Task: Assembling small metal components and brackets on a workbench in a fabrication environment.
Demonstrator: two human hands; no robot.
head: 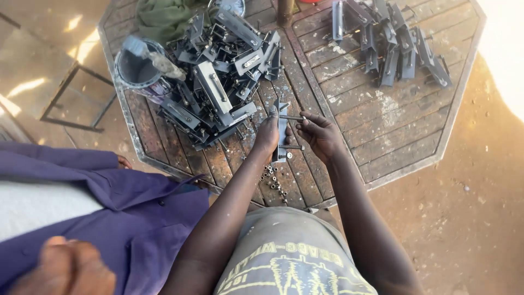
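Observation:
My left hand (267, 136) grips a narrow grey metal bracket (282, 131) that stands upright on the wooden table (382, 131). Two bolts stick out of the bracket to the right. My right hand (319, 134) pinches the upper bolt (293, 117) with its fingertips. The lower bolt (295, 147) sits near the bracket's bottom. A small heap of loose nuts (274, 180) lies on the planks just below my hands.
A big pile of dark metal brackets (218, 76) lies at the left beside a plastic container (139, 68). A second row of brackets (390, 46) is at the far right. Another person in a purple garment (109, 207) sits at my left. Green cloth (164, 16) lies at the back.

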